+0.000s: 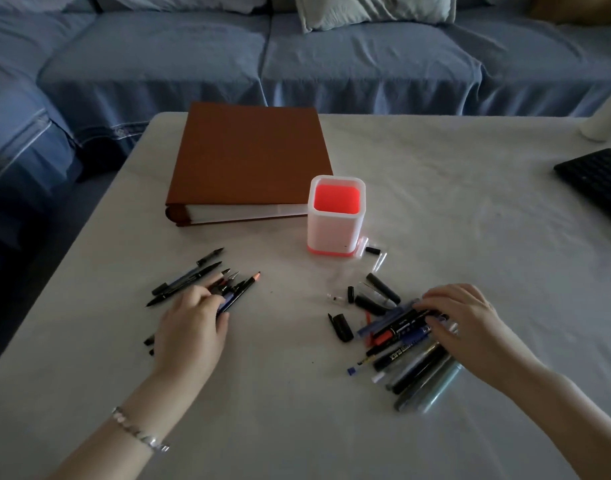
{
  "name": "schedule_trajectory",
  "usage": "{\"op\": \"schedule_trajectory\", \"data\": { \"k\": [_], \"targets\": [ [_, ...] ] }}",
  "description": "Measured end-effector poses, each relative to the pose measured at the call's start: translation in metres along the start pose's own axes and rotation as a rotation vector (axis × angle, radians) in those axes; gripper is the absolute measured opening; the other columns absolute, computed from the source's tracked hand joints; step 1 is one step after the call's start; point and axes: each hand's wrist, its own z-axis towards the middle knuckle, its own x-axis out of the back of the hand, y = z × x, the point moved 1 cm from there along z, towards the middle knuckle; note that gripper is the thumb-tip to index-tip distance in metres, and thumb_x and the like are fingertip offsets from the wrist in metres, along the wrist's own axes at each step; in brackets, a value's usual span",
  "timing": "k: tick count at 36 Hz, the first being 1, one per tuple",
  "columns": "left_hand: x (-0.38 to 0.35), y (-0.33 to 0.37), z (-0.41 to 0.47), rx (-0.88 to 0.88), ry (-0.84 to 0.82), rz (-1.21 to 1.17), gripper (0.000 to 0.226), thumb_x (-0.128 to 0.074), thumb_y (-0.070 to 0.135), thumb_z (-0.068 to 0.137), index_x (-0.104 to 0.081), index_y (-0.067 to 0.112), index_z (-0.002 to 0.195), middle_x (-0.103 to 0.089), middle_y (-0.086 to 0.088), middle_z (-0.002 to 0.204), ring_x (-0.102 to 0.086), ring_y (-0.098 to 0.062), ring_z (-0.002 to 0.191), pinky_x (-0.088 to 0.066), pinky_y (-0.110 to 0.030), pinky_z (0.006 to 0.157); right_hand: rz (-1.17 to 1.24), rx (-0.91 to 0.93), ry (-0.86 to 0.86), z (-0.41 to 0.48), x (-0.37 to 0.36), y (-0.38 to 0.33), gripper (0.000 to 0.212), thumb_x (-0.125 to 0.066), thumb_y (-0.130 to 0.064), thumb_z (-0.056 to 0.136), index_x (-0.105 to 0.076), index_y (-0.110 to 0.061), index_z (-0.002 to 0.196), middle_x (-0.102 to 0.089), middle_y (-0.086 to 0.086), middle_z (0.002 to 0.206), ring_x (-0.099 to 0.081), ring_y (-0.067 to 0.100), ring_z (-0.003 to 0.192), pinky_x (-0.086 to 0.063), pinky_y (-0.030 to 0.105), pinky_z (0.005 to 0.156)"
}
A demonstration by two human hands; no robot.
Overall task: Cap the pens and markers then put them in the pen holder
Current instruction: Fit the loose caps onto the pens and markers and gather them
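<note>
A white pen holder [335,233] with a red inside stands mid-table with nothing showing inside it. Left of centre lies a fan of uncapped pens and markers [193,275], tips pointing up-right. My left hand [190,327] rests on their lower ends, fingertips touching a dark pen. At the right a pile of pens and markers [404,355] lies slanted. My right hand [460,323] lies over the pile's upper end, fingers curved down onto the barrels. Between pile and holder are several loose black and clear caps [376,292]; one larger black cap [342,327] lies apart.
A thick brown album [248,157] lies behind the holder. A black keyboard [598,181] is at the right edge and a white cylinder [605,123] beyond it. A white cloth [297,410] covers the table. A blue sofa [228,57] runs behind.
</note>
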Motion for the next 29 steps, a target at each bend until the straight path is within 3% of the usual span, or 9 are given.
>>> {"op": "schedule_trajectory", "data": {
  "k": [4, 8, 11, 15, 19, 22, 24, 27, 29],
  "targets": [
    [-0.003, 0.003, -0.001, -0.004, -0.077, 0.038, 0.016, -0.079, 0.007, 0.061, -0.066, 0.006, 0.07, -0.064, -0.011, 0.073, -0.063, -0.035, 0.068, -0.053, -0.042, 0.058, 0.013, -0.013, -0.023, 0.032, -0.007, -0.014, 0.028, -0.057, 0.005, 0.081, -0.069, -0.013, 0.099, -0.064, 0.002, 0.106, -0.053, 0.024, 0.105, -0.037, 0.032, 0.093],
    [-0.004, 0.01, -0.004, -0.028, -0.117, 0.112, 0.021, -0.084, 0.009, 0.055, -0.064, 0.007, 0.062, -0.062, -0.01, 0.061, -0.062, -0.032, 0.06, -0.051, -0.036, 0.052, -0.074, -0.009, -0.074, 0.069, -0.021, -0.021, 0.041, -0.047, 0.009, 0.083, -0.063, -0.015, 0.111, -0.058, 0.003, 0.119, -0.047, 0.024, 0.115, -0.038, 0.038, 0.099],
    [-0.003, 0.012, -0.007, -0.052, -0.121, 0.134, 0.022, -0.083, 0.007, 0.054, -0.062, 0.008, 0.06, -0.061, -0.009, 0.059, -0.062, -0.031, 0.056, -0.05, -0.034, 0.047, -0.186, -0.016, -0.14, 0.09, -0.029, -0.021, 0.045, -0.044, 0.008, 0.085, -0.058, -0.018, 0.119, -0.053, 0.003, 0.122, -0.044, 0.023, 0.117, -0.035, 0.035, 0.097],
    [-0.003, 0.011, -0.01, -0.051, -0.139, 0.113, 0.022, -0.081, 0.008, 0.057, -0.06, 0.008, 0.061, -0.061, -0.009, 0.06, -0.061, -0.031, 0.056, -0.049, -0.034, 0.043, -0.331, -0.006, -0.214, 0.102, -0.038, -0.019, 0.031, -0.054, -0.008, 0.087, -0.06, -0.021, 0.114, -0.052, 0.003, 0.117, -0.044, 0.023, 0.113, -0.04, 0.033, 0.089],
    [-0.005, 0.011, -0.016, -0.049, -0.155, 0.055, 0.021, -0.08, 0.01, 0.059, -0.06, 0.009, 0.063, -0.061, -0.007, 0.062, -0.061, -0.028, 0.055, -0.048, -0.035, 0.044, -0.323, -0.005, -0.2, 0.099, -0.039, -0.019, 0.018, -0.058, -0.019, 0.087, -0.065, -0.017, 0.103, -0.053, 0.003, 0.109, -0.048, 0.022, 0.108, -0.043, 0.033, 0.085],
    [-0.003, 0.017, -0.019, 0.037, -0.139, -0.132, 0.01, -0.068, 0.014, 0.077, -0.062, 0.006, 0.079, -0.062, -0.007, 0.078, -0.061, -0.026, 0.074, -0.048, -0.035, 0.061, -0.154, 0.012, -0.094, 0.088, -0.033, -0.027, 0.015, -0.057, -0.021, 0.088, -0.064, -0.013, 0.099, -0.058, 0.001, 0.103, -0.053, 0.019, 0.098, -0.042, 0.028, 0.083],
    [0.002, 0.025, -0.021, 0.073, -0.146, -0.298, 0.009, -0.059, 0.016, 0.085, -0.059, 0.007, 0.088, -0.062, -0.006, 0.083, -0.06, -0.023, 0.08, -0.043, -0.029, 0.069, 0.085, -0.037, -0.054, 0.078, -0.025, -0.042, 0.013, -0.057, -0.019, 0.088, -0.062, -0.013, 0.099, -0.059, -0.002, 0.095, -0.054, 0.012, 0.084, -0.041, 0.016, 0.072],
    [0.009, 0.04, -0.024, 0.05, -0.199, -0.488, 0.005, -0.053, 0.016, 0.088, -0.052, 0.012, 0.084, -0.06, 0.001, 0.07, -0.056, -0.016, 0.066, -0.041, -0.026, 0.062, 0.516, -0.176, -0.033, 0.06, -0.014, -0.07, 0.005, -0.06, -0.015, 0.086, -0.058, -0.019, 0.089, -0.066, -0.008, 0.084, -0.062, 0.005, 0.075, -0.047, 0.008, 0.066],
    [0.014, 0.05, -0.026, 0.002, -0.237, -0.565, 0.009, -0.05, 0.016, 0.089, -0.048, 0.015, 0.08, -0.05, 0.006, 0.058, -0.044, -0.009, 0.053, -0.036, -0.022, 0.051, 0.787, -0.247, -0.019, 0.05, -0.009, -0.084, 0.003, -0.059, -0.012, 0.086, -0.06, -0.014, 0.088, -0.07, -0.004, 0.078, -0.066, 0.005, 0.074, -0.054, 0.016, 0.065]
  ]
}}
